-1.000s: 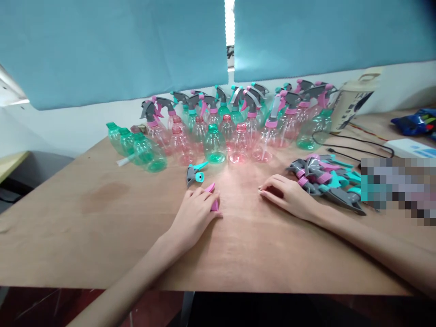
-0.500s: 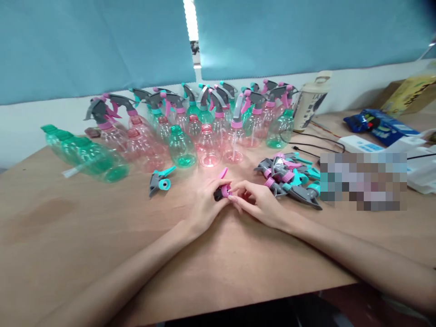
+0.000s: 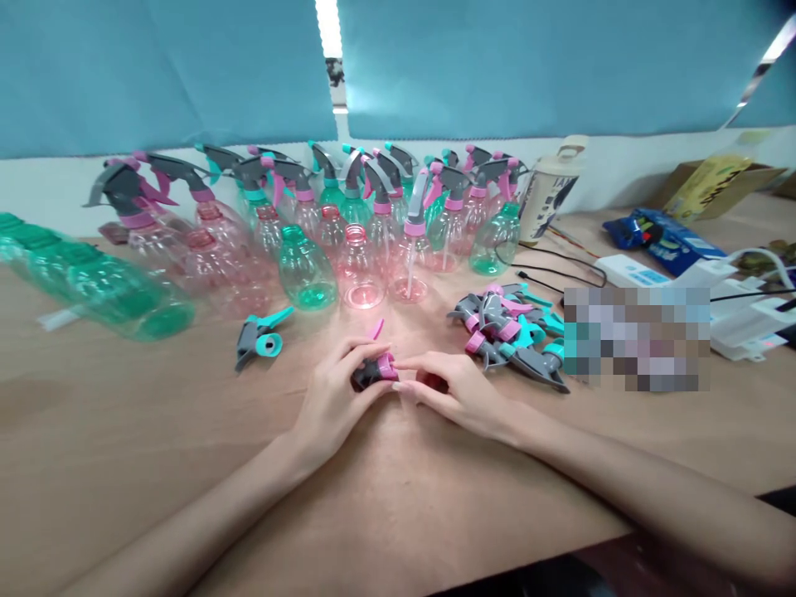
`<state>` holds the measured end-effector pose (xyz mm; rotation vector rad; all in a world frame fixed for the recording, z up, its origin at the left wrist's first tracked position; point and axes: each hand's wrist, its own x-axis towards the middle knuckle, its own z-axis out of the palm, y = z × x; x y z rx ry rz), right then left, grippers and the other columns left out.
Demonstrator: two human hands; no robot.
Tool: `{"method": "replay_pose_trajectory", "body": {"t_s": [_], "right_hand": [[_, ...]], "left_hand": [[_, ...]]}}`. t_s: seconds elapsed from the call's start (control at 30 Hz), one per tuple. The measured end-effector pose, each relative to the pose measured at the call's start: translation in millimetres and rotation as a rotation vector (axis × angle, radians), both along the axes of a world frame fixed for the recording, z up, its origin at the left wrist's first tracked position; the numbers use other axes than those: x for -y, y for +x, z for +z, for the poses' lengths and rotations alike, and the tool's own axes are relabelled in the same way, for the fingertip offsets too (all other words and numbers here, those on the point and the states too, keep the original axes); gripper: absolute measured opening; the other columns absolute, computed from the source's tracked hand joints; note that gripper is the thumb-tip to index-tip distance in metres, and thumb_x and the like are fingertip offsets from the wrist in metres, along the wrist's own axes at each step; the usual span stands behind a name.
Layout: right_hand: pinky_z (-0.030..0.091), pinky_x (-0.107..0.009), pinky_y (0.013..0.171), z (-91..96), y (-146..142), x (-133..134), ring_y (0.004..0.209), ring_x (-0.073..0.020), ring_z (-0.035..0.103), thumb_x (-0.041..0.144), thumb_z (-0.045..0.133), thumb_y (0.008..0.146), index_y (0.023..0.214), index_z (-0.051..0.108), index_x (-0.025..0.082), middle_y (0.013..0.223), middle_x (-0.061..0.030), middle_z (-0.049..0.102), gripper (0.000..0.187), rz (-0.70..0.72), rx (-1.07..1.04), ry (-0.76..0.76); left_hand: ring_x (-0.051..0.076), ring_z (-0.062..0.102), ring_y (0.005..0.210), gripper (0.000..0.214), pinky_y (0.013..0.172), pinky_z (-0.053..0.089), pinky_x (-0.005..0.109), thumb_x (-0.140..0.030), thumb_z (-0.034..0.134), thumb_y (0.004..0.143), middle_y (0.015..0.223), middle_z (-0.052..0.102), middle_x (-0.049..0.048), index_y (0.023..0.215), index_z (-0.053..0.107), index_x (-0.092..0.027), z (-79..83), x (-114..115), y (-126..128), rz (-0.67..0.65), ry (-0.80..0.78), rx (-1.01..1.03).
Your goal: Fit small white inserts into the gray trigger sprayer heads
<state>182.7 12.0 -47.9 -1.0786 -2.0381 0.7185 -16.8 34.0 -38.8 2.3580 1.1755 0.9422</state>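
My left hand (image 3: 336, 396) is wrapped round a trigger spray head (image 3: 368, 375) with a dark body, its pink collar turned to the right and its pink trigger poking up beyond my fingers. At that collar, the thumb and index finger of my right hand (image 3: 457, 391) pinch the rim from the right. The curled fingers of the right hand hide what lies beneath them. A loose grey and teal spray head (image 3: 258, 340) lies to the left of my hands. On the right is a pile of grey spray heads (image 3: 513, 332) with pink and teal collars.
Behind my hands stand pink and green bottles (image 3: 308, 274), several fitted with spray heads. Green bottles (image 3: 133, 290) lie tipped at the left. A cream-coloured cup (image 3: 553, 191), black cable (image 3: 560, 269), blue packet (image 3: 668, 240) and white power strip (image 3: 634, 272) are at the right.
The camera view has shifted, so the scene sits further left. The spray head stays in my left hand, and the right thumb and index finger are now straighter against its collar.
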Motion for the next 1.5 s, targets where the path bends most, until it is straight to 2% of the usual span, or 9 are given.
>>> {"method": "replay_pose_trajectory", "body": {"t_s": [0.13,0.27,0.4,0.5,0.63,0.87,0.97,1.2,1.5], "right_hand": [[0.043,-0.024,0.062,1.7,-1,1,0.063,-0.0118,0.054,0.037,0.055,0.089,0.11,0.066,0.017,0.084,-0.0044,0.068,0.031,0.028,0.017,-0.013],[0.041,-0.024,0.06,2.8,1,3,0.062,-0.0115,0.051,0.038,0.054,0.09,0.109,0.067,0.018,0.075,-0.0017,0.064,0.03,0.06,0.035,-0.014],[0.04,-0.023,0.06,3.8,3,5,0.062,-0.0113,0.05,0.038,0.054,0.09,0.116,0.063,0.02,0.072,0.0002,0.06,0.033,0.084,0.043,-0.031],[0.041,-0.022,0.058,3.5,4,7,0.058,-0.0098,0.048,0.036,0.056,0.089,0.126,0.056,0.021,0.07,0.0025,0.058,0.04,0.083,0.017,-0.079],[0.041,-0.021,0.056,2.1,4,9,0.056,-0.0087,0.047,0.035,0.058,0.087,0.13,0.051,0.019,0.066,0.0049,0.055,0.046,0.071,-0.017,-0.123],[0.042,-0.021,0.054,1.9,4,13,0.053,-0.0088,0.052,0.033,0.059,0.087,0.13,0.049,0.015,0.063,0.0043,0.059,0.048,0.116,-0.07,-0.148],[0.042,-0.02,0.052,3.4,3,15,0.049,-0.0086,0.052,0.033,0.06,0.087,0.127,0.051,0.014,0.058,0.0046,0.059,0.046,0.117,-0.1,-0.171],[0.036,-0.018,0.044,4.3,3,16,0.044,-0.0065,0.044,0.031,0.059,0.087,0.113,0.059,0.014,0.054,0.0073,0.049,0.031,0.034,-0.162,-0.12],[0.038,-0.02,0.046,1.6,5,15,0.046,-0.0075,0.043,0.031,0.062,0.085,0.113,0.057,0.018,0.056,0.0076,0.047,0.031,0.02,-0.139,-0.094]], "left_hand": [[0.023,0.057,0.106,0.028,0.089,0.051,0.041,-0.016,0.067,0.08,0.113,0.053,0.0077,0.107,0.062,-0.019,-6.4,-1,0,-0.017,0.105,-0.065],[0.023,0.056,0.106,0.027,0.088,0.052,0.04,-0.014,0.067,0.079,0.113,0.052,0.0081,0.105,0.061,-0.018,-10.2,0,0,-0.033,0.149,-0.075],[0.019,0.058,0.092,0.03,0.079,0.053,0.034,-0.013,0.068,0.079,0.105,0.056,0.0061,0.108,0.06,-0.018,-3.6,4,0,0.018,0.196,-0.071],[0.02,0.055,0.092,0.026,0.078,0.052,0.035,-0.019,0.066,0.082,0.098,0.06,0.0051,0.108,0.061,-0.019,2.1,6,0,0.01,0.221,-0.064],[0.021,0.054,0.093,0.027,0.08,0.049,0.036,-0.022,0.065,0.083,0.096,0.065,0.0051,0.11,0.061,-0.02,2.8,6,0,-0.006,0.197,-0.069],[0.02,0.055,0.09,0.029,0.079,0.048,0.035,-0.02,0.066,0.082,0.09,0.069,0.0035,0.111,0.061,-0.018,0.4,7,1,-0.064,0.2,-0.025],[0.019,0.054,0.088,0.032,0.074,0.05,0.032,-0.018,0.065,0.082,0.09,0.068,0.0035,0.114,0.06,-0.018,-0.2,7,2,-0.099,0.183,0.028],[0.017,0.052,0.084,0.034,0.072,0.05,0.029,-0.017,0.064,0.083,0.095,0.069,0.0035,0.116,0.059,-0.018,-1.9,7,3,-0.224,0.148,0.11],[0.018,0.051,0.087,0.034,0.073,0.049,0.031,-0.022,0.062,0.085,0.094,0.068,0.0027,0.119,0.058,-0.023,-0.1,4,2,-0.221,0.007,0.078]]}}
